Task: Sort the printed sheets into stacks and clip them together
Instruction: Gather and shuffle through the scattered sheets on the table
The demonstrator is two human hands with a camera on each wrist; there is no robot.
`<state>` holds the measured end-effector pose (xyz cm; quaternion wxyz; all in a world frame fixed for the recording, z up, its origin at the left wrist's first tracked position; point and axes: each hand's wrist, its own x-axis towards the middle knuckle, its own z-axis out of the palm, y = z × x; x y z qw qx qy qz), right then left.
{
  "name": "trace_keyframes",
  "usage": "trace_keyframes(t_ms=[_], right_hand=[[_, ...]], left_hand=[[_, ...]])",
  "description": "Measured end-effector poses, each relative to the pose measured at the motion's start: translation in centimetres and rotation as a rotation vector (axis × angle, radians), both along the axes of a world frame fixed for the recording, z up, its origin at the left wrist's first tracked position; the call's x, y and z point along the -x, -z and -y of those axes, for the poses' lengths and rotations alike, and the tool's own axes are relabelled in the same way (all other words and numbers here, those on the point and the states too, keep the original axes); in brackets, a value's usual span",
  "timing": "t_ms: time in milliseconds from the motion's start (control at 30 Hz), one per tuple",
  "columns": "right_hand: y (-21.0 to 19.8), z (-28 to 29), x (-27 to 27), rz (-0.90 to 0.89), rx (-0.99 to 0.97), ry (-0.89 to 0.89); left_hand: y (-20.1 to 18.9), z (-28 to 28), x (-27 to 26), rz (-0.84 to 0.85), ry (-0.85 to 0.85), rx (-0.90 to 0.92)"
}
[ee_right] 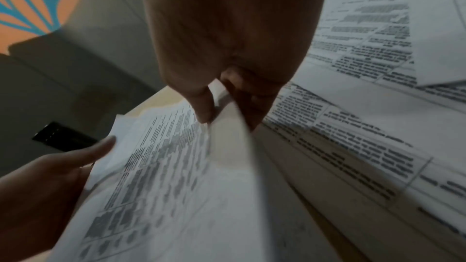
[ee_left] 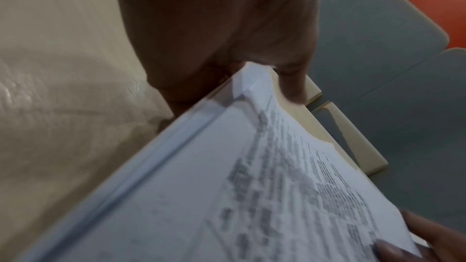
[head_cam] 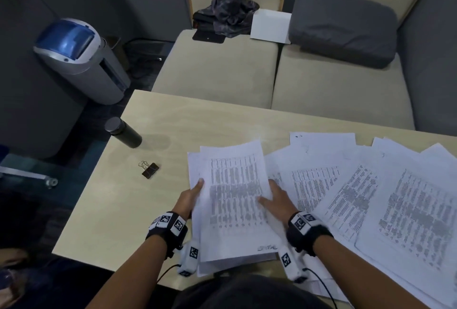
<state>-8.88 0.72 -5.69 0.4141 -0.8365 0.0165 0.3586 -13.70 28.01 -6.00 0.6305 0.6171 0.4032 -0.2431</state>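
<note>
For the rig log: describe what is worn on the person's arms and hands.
Both forearms are bare, with no sleeves. The left hand and right hand wear no gloves. Each wrist carries a black strap with white blocks bearing black-and-white square markers. A white camera pod hangs under each wrist, trailing a thin black cable.

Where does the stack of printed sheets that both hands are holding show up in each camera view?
Head: the held stack of white printed sheets sits low centre, between the left hand and the right hand.
Left wrist: it fills the lower right.
Right wrist: lower centre-left.
Shared landmark: the pale wooden table, seen in every view.
</note>
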Motion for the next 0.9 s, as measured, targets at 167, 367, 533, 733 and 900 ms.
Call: trace_keyframes(t_ms=[167, 367, 533, 733, 900], right_hand=[[1.0, -0.6, 1.1, -0.056, 0.03, -0.195], [0.2, 5.3, 0.3, -0.007, -0.059, -0.009], [-1.2, 18.7, 0.0, 0.137, 0.088, 0.66], [-1.1, 33.5, 3.1, 0.134, 0.502, 1.068], [-0.6, 38.4, 5.4, -0.066, 0.546, 1.165]], left_hand=[[-0.3, 1.8, 0.1, 0.048, 0.125, -0.193], [-2.2, 2.6, -0.5, 0.175, 0.084, -0.335], [-3.8, 0.4, -2.6, 0.342, 0.035, -0.386], [-5.0, 4.9, -6.2, 0.401, 0.184, -0.284], [-3.9, 11.6, -9.2, 0.389, 0.368, -0.339]])
